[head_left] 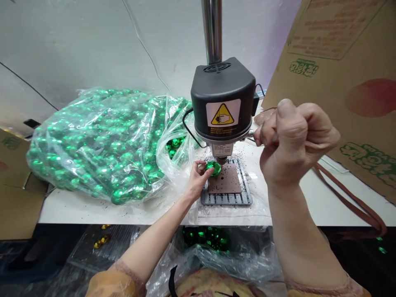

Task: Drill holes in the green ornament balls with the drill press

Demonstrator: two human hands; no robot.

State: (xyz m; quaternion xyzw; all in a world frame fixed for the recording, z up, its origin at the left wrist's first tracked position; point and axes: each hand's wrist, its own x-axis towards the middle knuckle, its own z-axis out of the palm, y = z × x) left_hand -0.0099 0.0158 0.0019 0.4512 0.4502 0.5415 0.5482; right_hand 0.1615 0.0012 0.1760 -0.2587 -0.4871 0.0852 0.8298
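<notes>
My left hand (pixel 197 180) pinches a shiny green faceted ball (pixel 214 168) between thumb and fingers. The ball sits under the chuck (pixel 222 159) of a small drill press (pixel 223 97), over a brown board (pixel 227 185) on the slotted metal base (pixel 229 200). Whether the bit touches the ball is hidden. To the right of the drill press head, my right hand (pixel 293 140) is raised in a closed fist around the feed lever (pixel 251 134), whose grip is covered by the fingers.
A large clear bag (pixel 102 140) of green balls fills the table's left side. Cardboard boxes (pixel 343 82) stand at the right and left. Dark shavings lie around the base. A brown strap (pixel 355 202) hangs over the table edge (pixel 154 218). More green balls (pixel 206 237) lie in plastic below.
</notes>
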